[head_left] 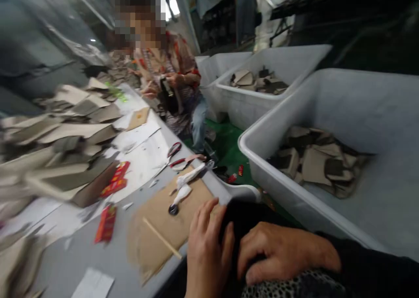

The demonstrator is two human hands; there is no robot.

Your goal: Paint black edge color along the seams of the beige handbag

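Observation:
My left hand (206, 245) is by the table's near edge, its fingers loosely bent and apart, with nothing seen in it. Beside it, my right hand (281, 252) rests on dark cloth (244, 215) over my lap. Its fingers curve down, the thumb stands away from them, and the fingertips are partly hidden. Just left of my hands, a brown cardboard sheet (147, 237) lies on the table. On it are a thin wooden stick (162, 238) and a twisted white strip (181, 195) with a black round end. Red-handled scissors (173, 151) lie farther up the table edge.
Beige and grey cut pieces (72, 132) pile up on the table's left. Red packets (106, 223) and white paper (140, 158) lie nearer. A co-worker (173, 66) sits at the far end, holding a dark piece. Large white bins (262, 158) with fabric pieces stand right.

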